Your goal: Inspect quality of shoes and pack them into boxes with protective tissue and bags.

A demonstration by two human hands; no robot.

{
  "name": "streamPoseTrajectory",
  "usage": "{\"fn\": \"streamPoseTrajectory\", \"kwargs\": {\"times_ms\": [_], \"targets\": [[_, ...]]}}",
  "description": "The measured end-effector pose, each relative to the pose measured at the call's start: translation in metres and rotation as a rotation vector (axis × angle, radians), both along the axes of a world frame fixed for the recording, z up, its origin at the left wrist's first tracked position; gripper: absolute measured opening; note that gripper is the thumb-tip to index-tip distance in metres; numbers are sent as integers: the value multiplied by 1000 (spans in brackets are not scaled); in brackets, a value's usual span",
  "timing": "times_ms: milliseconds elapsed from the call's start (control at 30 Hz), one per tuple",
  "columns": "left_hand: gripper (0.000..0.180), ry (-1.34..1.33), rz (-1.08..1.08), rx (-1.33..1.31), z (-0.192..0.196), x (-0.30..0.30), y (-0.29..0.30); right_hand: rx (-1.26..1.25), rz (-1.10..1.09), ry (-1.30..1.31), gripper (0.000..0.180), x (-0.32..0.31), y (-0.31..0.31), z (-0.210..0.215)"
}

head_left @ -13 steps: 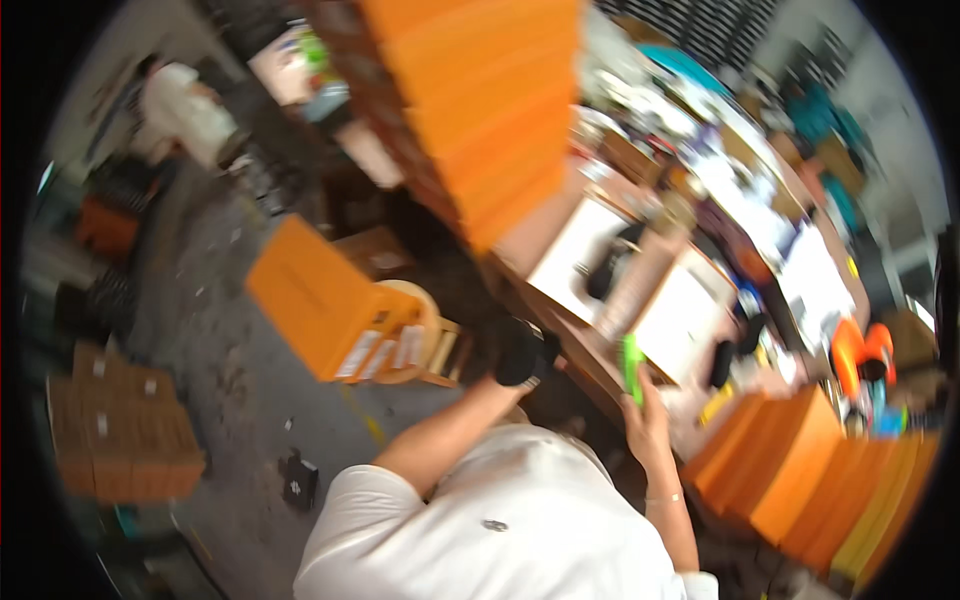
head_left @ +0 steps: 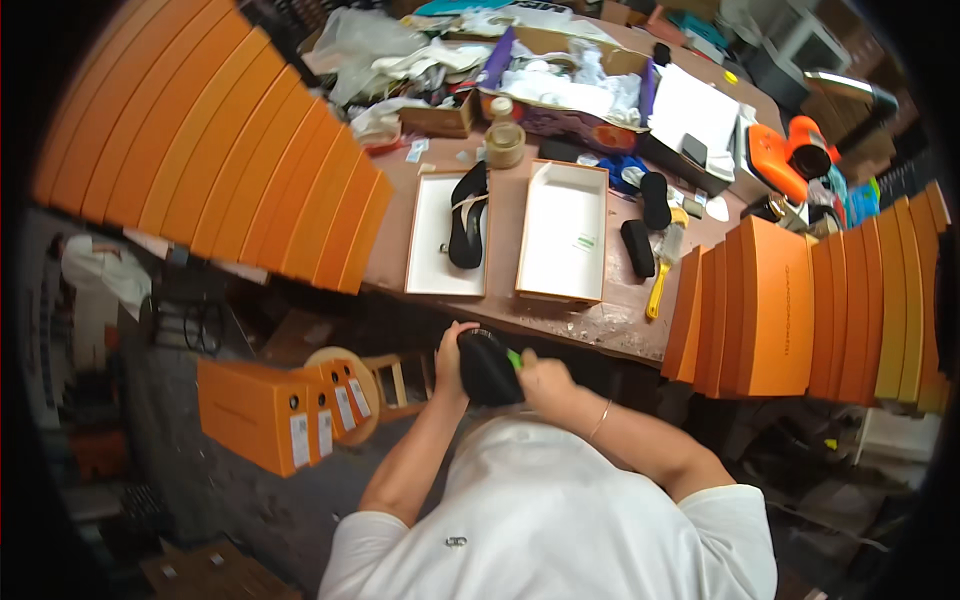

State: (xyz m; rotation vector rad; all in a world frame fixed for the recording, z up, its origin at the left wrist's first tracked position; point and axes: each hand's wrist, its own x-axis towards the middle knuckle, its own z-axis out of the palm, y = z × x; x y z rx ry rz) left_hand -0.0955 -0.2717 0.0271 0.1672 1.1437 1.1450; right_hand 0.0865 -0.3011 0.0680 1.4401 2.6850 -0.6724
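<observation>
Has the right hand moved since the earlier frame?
Yes. The right hand has come down from beside the table edge to the black shoe that the left hand holds.

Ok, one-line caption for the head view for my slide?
Both hands, left hand and right hand, hold a black shoe before a workbench with two open white boxes, flanked by orange box stacks.

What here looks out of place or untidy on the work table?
The far end of the table is cluttered: crumpled white paper spills from an open carton. One black shoe lies across a white box lid, overhanging its edge.
</observation>
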Motion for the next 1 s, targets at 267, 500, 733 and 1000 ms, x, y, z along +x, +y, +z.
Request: {"fn": "streamPoseTrajectory", "kwargs": {"times_ms": [267,500,733,1000], "targets": [[47,110,-108,29,-1,-25,0,-174,-22,229,43,0,23,20],[52,20,-45,101,11,-28,0,-309,174,721,49,-2,9,-20],[60,-213,-58,104,-4,-45,12,-1012,21,580,44,20,38,39],[50,-729,-240,227,-19,8,61,-649,-16,982,67,90,2,40]]}}
